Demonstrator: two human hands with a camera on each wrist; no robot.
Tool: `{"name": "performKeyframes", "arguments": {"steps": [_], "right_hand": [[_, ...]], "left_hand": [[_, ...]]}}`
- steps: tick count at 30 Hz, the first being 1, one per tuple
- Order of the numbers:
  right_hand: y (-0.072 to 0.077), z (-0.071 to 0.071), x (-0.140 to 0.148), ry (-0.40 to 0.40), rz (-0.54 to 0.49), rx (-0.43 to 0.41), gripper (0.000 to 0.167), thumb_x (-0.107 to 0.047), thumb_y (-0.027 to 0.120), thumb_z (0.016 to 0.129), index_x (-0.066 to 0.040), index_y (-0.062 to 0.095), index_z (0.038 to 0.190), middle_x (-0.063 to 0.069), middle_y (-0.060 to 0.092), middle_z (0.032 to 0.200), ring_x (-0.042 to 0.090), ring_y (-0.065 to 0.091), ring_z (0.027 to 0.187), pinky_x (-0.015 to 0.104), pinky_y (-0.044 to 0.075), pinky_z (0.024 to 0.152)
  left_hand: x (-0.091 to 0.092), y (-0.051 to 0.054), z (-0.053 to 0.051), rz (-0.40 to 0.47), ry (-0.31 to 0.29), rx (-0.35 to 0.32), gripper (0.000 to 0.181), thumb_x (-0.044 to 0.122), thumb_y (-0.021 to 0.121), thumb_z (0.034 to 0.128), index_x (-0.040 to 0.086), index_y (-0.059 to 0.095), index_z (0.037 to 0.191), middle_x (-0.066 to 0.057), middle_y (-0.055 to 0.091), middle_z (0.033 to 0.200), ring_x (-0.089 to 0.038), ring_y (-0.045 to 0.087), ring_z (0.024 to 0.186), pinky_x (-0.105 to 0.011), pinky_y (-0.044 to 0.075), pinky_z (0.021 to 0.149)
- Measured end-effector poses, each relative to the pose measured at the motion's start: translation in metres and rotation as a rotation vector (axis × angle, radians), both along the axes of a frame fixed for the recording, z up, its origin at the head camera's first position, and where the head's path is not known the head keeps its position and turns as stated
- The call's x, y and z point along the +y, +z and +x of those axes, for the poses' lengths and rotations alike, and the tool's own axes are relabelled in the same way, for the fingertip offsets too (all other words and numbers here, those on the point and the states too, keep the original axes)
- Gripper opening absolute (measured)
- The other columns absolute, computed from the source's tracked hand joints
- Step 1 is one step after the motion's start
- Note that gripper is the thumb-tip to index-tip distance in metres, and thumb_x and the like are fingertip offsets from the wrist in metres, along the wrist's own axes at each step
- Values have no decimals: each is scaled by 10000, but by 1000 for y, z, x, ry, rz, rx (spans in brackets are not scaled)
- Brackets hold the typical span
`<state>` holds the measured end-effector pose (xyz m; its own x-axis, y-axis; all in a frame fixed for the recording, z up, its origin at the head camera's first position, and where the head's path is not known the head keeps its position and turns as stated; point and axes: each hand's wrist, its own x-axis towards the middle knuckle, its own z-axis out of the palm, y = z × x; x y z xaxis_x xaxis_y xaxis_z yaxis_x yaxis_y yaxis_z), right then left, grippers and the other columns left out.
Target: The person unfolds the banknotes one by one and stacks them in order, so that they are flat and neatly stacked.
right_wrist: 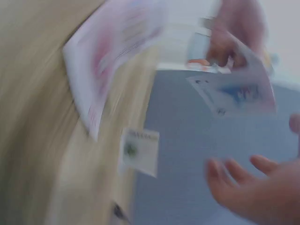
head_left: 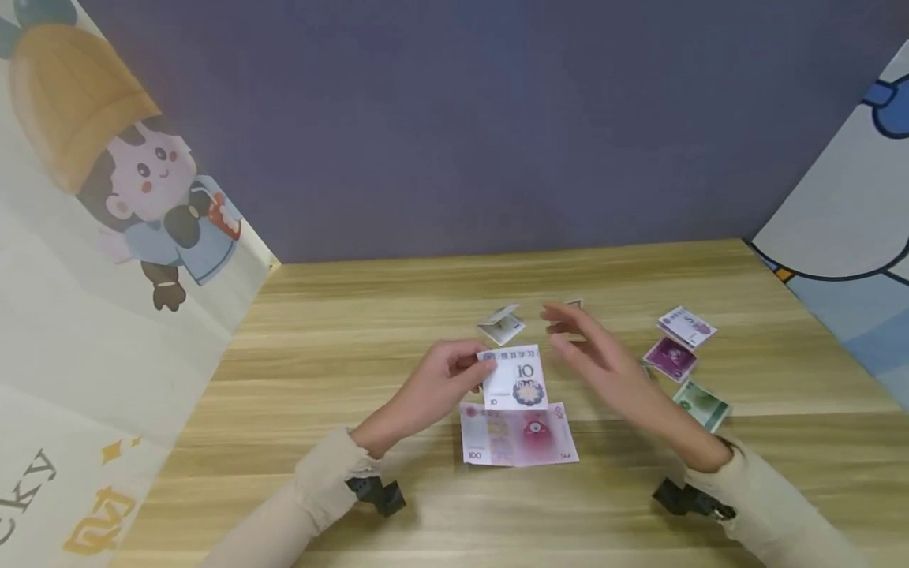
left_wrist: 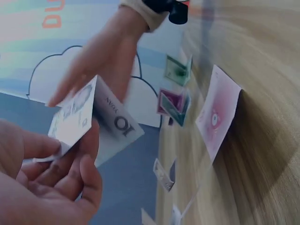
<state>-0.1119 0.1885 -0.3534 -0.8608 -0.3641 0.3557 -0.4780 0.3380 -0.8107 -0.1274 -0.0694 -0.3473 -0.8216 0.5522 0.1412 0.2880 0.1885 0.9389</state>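
A folded 10 yuan banknote (head_left: 514, 380) is pinched between the thumb and fingers of my left hand (head_left: 443, 379). In the left wrist view its two halves stand apart at the fold. My right hand (head_left: 614, 375) hovers just right of the banknote, its fingers loosely extended and not touching it; the right wrist view, though blurred, shows a gap between them. Flat on the table below the 10 yuan note lies a pink 100 yuan banknote (head_left: 518, 446), printed upside down to me.
Behind my hands sits a half-folded pale banknote (head_left: 502, 325); another small note (head_left: 577, 303) is mostly hidden by my right fingers. Folded white-purple (head_left: 686, 326), magenta (head_left: 671, 359) and green (head_left: 701, 406) banknotes lie at the right. A blue-grey panel (head_left: 497, 134) rises behind the wooden table (head_left: 319, 339).
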Motion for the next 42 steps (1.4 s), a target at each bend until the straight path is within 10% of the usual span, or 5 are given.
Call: {"name": "performKeyframes", "arguments": {"steps": [4,9,23,32,42], "right_hand": [[-5,-6,5,300,-203,-474,521,-301,266,1112,-111,173,1589,239,370,1534,365,418,1377,313,408,1096],[-16,-4,2,483,-360,-663,485,-203,348,1100,10,274,1530,216,540,1389,299,584,1220,428,467,1054],[-9,12,0,-27,-194,-390,85,-97,684,939,-19,651,950,29,644,785,171,597,666,282,541,617],[-8,19,3,-97,-96,-195,66,-82,712,918,-32,693,879,66,647,699,214,602,574,288,520,502],[-11,32,11,-129,-14,-202,52,-112,754,882,-64,741,867,22,676,700,227,631,575,306,552,509]], "left_hand": [[-11,6,6,14,-73,1,159,125,559,1023,25,680,1049,-63,660,870,-219,619,764,-330,569,679],[-20,6,10,-24,-65,11,156,144,561,1024,47,681,1044,-89,637,827,-176,582,720,-232,500,624],[-27,-1,17,-16,60,0,141,115,675,951,2,680,1035,-94,718,902,-193,687,751,-314,599,646],[-27,-1,25,-42,102,32,55,64,664,946,25,645,979,-40,703,752,-166,645,561,-455,550,439],[-20,-13,27,-60,61,11,101,48,656,947,25,595,870,-30,642,638,-160,505,405,-240,409,322]]}}
